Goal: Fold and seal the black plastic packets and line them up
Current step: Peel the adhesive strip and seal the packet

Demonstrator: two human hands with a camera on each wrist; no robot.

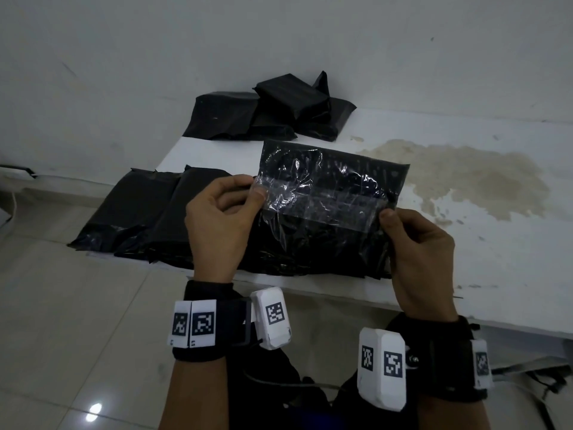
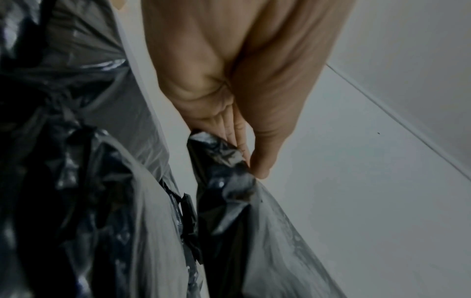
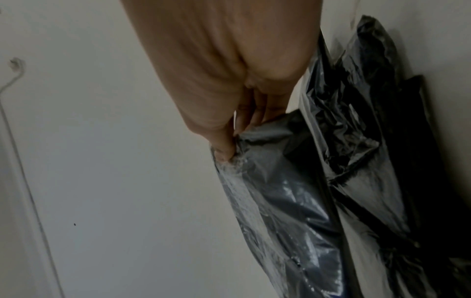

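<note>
I hold a black plastic packet (image 1: 328,187) up over the white table (image 1: 496,243), its glossy flap with a clear strip facing me. My left hand (image 1: 252,190) pinches the flap's left edge between thumb and forefinger. My right hand (image 1: 387,217) pinches its right edge. In the left wrist view the left hand (image 2: 251,161) pinches crumpled black plastic (image 2: 229,177). The right wrist view shows the right hand (image 3: 229,147) gripping the shiny packet edge (image 3: 275,191). Under the held packet, more black packets (image 1: 148,212) lie overlapping at the table's near left.
A pile of folded black packets (image 1: 273,110) sits at the table's far edge against the white wall. A brownish stain (image 1: 465,178) marks the tabletop on the right. Pale floor tiles (image 1: 77,321) lie to the left and below.
</note>
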